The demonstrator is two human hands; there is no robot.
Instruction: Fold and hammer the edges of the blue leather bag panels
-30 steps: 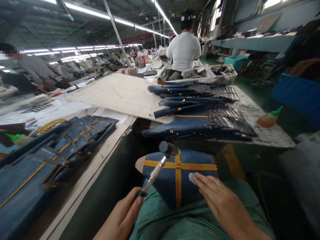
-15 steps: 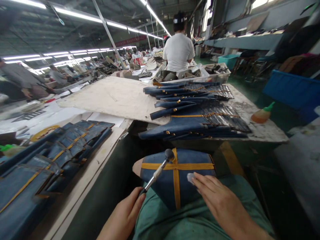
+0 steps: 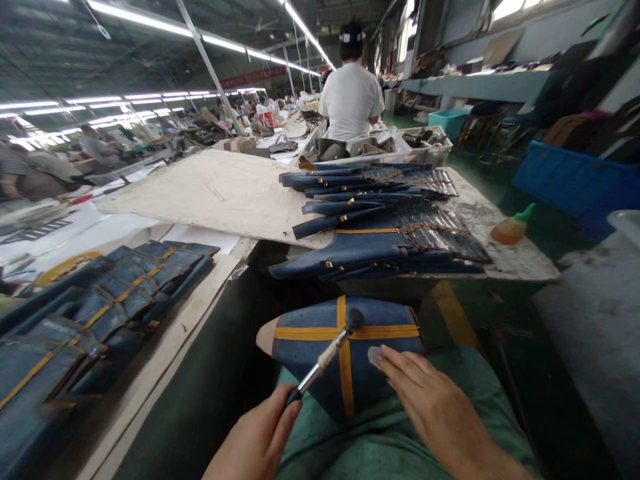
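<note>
My left hand (image 3: 255,433) is closed around the dark grip of a hammer (image 3: 327,357) with a metal shaft and a round dark head. The hammer head is over a blue leather-like piece (image 3: 383,312) lying across my lap, close to where its two yellow strips cross; I cannot tell if they touch. The piece has a pale tip at its left end. My right hand (image 3: 437,407) lies over the right part of the piece, fingers together, with a small translucent whitish piece (image 3: 374,355) at the fingertips. Green cloth (image 3: 350,453) covers my lap beneath.
Stacked blue pieces (image 3: 350,250) with yellow strips lie on the table ahead, beside a bottle (image 3: 510,228) with a green tip. More blue pieces (image 3: 125,293) lie on the left table. A blue bin (image 3: 565,177) stands at right. A person in white (image 3: 351,103) sits ahead.
The hammer head has moved right across the blue piece, past the yellow crossing strip. My right hand keeps its place on the piece. The whole view has shifted slightly.
</note>
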